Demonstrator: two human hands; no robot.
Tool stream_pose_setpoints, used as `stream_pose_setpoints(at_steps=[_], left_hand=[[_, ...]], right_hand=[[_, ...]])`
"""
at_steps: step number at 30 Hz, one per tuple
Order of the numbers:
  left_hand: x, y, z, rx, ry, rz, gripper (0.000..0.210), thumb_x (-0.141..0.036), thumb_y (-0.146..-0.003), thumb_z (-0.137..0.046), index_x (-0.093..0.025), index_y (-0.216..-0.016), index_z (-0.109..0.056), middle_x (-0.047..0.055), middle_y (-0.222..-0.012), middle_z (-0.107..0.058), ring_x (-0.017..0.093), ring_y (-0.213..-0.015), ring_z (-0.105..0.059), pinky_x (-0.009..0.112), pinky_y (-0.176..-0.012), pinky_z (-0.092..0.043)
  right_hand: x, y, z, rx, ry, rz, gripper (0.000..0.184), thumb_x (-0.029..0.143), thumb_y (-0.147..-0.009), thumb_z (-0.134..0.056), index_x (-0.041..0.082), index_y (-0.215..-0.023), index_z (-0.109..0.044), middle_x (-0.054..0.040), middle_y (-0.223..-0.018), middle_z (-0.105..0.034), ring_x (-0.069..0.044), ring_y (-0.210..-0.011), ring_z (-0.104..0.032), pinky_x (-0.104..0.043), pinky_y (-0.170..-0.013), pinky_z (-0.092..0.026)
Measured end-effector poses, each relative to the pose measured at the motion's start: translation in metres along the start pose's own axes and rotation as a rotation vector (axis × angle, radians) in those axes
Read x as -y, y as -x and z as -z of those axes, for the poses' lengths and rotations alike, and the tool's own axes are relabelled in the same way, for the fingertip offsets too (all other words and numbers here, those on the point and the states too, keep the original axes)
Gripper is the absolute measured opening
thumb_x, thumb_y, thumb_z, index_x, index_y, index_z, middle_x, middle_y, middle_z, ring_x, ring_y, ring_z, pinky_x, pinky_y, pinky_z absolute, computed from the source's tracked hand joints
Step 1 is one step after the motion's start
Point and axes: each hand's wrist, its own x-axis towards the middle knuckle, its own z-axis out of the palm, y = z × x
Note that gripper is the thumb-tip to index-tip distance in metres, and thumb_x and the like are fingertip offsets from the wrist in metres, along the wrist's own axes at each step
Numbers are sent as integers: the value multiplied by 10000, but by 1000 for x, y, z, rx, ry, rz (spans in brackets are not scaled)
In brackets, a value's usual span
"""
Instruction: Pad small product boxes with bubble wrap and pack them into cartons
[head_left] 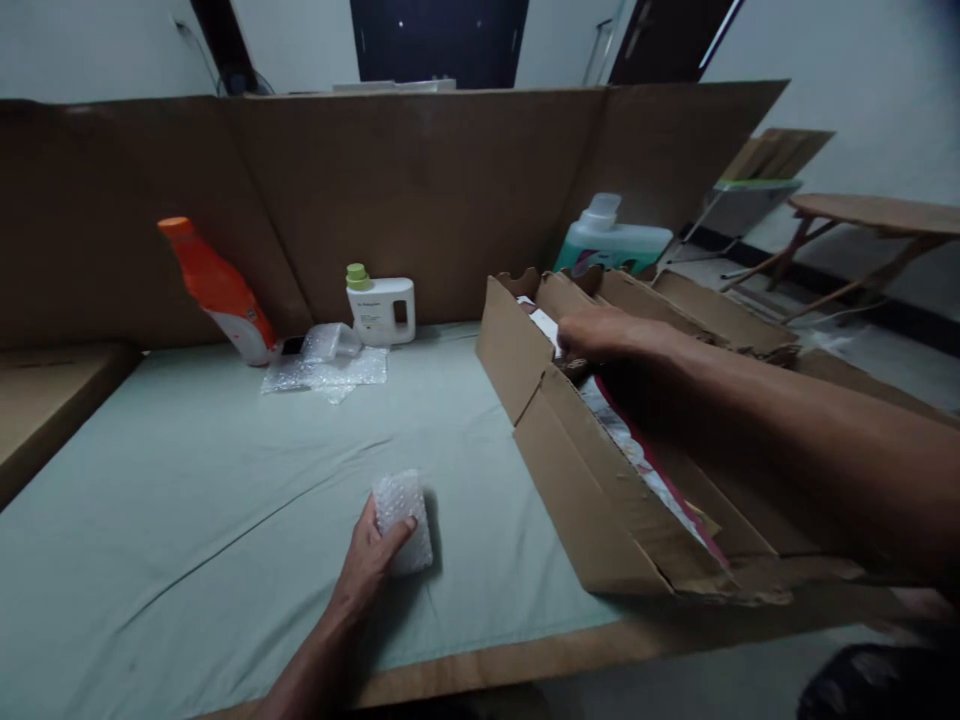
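Note:
My left hand (373,545) grips a small bubble-wrapped packet (403,510) low over the pale green cloth (247,470), thumb on top and fingers behind. What lies inside the wrap cannot be made out. My right arm stretches across an open cardboard box (570,500) with several compartments. Inside its far left compartment, my right hand (592,333) is lowered with bent fingers beside a white item (541,320). Its fingertips are hidden, so I cannot see whether they hold anything. A flat package with a red edge (637,450) stands in the nearer compartment.
Along the cardboard screen (420,180) stand an orange bottle (217,285), a white jug with a green cap (382,308) and a teal liquid jug (615,240) behind the box. Loose bubble wrap (330,365) lies near the orange bottle. A cardboard piece (52,400) sits at left.

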Motion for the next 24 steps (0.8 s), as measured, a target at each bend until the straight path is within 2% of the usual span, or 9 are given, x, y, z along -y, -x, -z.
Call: stream_pose_setpoints(at_steps=[4,8,10,12,14,16,19,21,24], left_hand=[[-1,-7,13,49,-63,29,582,-499,-647,-842,-120,-1058,-680,63,-835,-688,169,-692,-603,272,-643,-489],[-23,0,22,12,-237,-67,495,-504,-650,-834,-133,-959,-726,119,-932,-732,258,-831,-670,346,-757,-544],[-43,11,17,2,-345,-290,400,-451,-692,-823,-175,-972,-751,140,-1296,-672,322,-1117,-651,403,-954,-530],[-65,22,7,32,-438,-632,304,-372,-715,-825,-234,-981,-774,40,-1619,-396,363,-1424,-440,474,-1167,-382],[-83,31,-6,108,-502,-931,275,-318,-705,-837,-273,-972,-793,-61,-1697,-209,377,-1536,-246,501,-1248,-249],[-91,35,-15,248,-568,-1024,272,-290,-715,-827,-300,-986,-804,-42,-1649,-334,370,-1494,-345,481,-1225,-316],[-80,30,-12,283,-596,-806,226,-334,-761,-790,-296,-983,-808,47,-1271,-697,311,-1172,-649,403,-1019,-535],[-65,24,2,107,-500,-543,291,-418,-752,-795,-259,-996,-801,67,-1091,-752,299,-1051,-688,371,-921,-578],[-47,17,26,-76,-350,-235,644,-515,-624,-866,-228,-1184,-735,62,-1016,-756,260,-900,-701,295,-750,-597]], right_hand=[[1,22,37,9,78,-48,143,105,-763,-733,131,-627,-694,-74,-607,-654,-231,-755,-692,-364,-733,-481],[5,68,100,-215,146,-120,113,190,-820,-695,136,-737,-750,-27,-579,-584,-238,-771,-677,-385,-768,-475],[27,99,124,-362,169,-25,197,248,-853,-630,136,-761,-762,-13,-592,-569,-217,-759,-662,-386,-778,-480],[64,126,134,-399,129,151,198,221,-829,-582,158,-794,-766,-7,-635,-615,-186,-717,-631,-369,-749,-505],[103,144,130,-299,15,385,169,201,-812,-589,189,-792,-756,10,-685,-672,-167,-734,-619,-317,-733,-514],[128,156,119,-173,-123,633,196,229,-873,-571,210,-813,-758,29,-782,-726,-143,-796,-632,-276,-768,-494],[108,169,104,-104,-329,711,265,337,-947,-521,238,-941,-767,33,-891,-757,-125,-829,-648,-266,-798,-479],[57,174,91,-134,-417,509,293,398,-949,-529,226,-1003,-759,21,-885,-753,-136,-799,-659,-269,-777,-482],[-38,173,58,-130,-376,99,250,338,-913,-557,186,-901,-755,-1,-783,-733,-157,-717,-654,-265,-692,-471]])
